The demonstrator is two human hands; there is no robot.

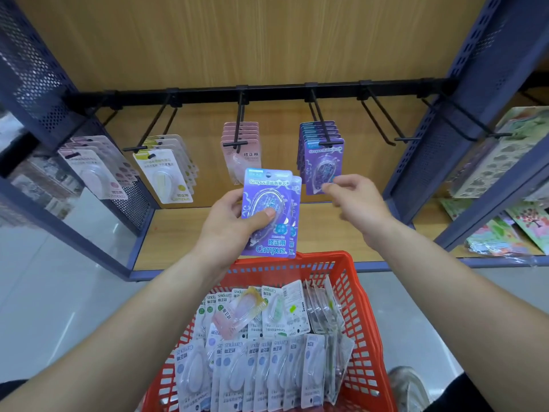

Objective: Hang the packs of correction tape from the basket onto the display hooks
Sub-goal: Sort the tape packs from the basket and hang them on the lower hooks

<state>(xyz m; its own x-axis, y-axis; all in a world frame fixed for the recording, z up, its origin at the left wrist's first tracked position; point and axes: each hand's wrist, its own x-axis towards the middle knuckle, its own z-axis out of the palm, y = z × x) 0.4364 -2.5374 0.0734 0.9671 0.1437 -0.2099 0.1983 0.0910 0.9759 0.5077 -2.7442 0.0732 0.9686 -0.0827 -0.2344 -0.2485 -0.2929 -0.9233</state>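
Before a wood-backed display rail: left hand clamped on purple packs, right hand loosely parted and empty; better feed each hang-hole squarely onto the purple hook at one o'clock.

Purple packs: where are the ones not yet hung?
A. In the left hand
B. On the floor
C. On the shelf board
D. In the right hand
A. The left hand grips the purple packs with its thumb across the front, above the basket.
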